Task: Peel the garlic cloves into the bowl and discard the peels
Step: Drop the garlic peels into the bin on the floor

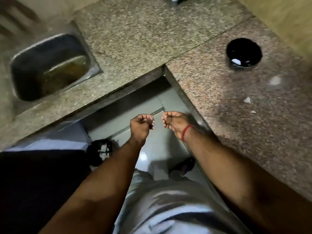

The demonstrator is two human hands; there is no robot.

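While both forearms are reaching up from the bottom of the frame, the left hand [141,126] and the right hand [173,122] are hovering side by side just below the middle, over the floor gap at the inner corner of the granite counter [135,36]. Each hand's fingers are curling inward toward the palm; whether either is pinching a peel or a clove I cannot tell, since motion blur is hiding anything that small. A red thread [185,132] is circling the right wrist. Toward the upper right, a black bowl [244,53] is sitting on the darker stretch of counter, well apart from the hands, with pale garlic cloves [236,61] lying inside it. A few white peel scraps [247,99] are lying on the counter below the bowl, at the right of the frame. At the upper left, a steel sink [50,65] is holding murky water. Lower left of centre, a dark bin [99,152] is standing on the floor with pale bits inside.
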